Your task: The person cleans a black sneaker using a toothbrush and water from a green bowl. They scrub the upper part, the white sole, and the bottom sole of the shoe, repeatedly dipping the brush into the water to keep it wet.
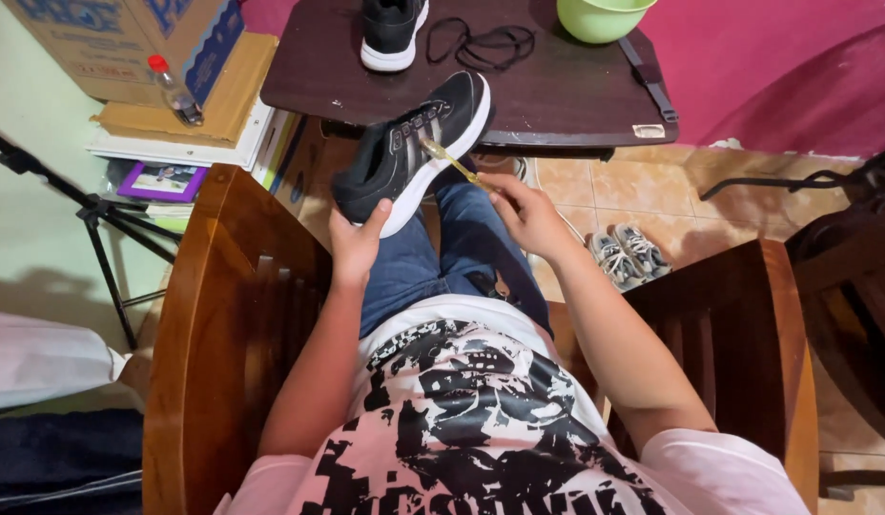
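While the left hand's (355, 243) fingers (371, 217) curl under the heel of a black shoe (409, 148), gripping it, the right hand's (526, 212) fingers pinch a yellow brush (449, 160), its head on the shoe's side. Tilted, the shoe rests above the knees, its toe against the dark desk (557, 95), where a second shoe (390, 33), laces (481, 43) and a green bowl (600, 17) lie.

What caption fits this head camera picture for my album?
Seated person's left hand holds a black sneaker while the right hand brushes it with a yellow toothbrush.
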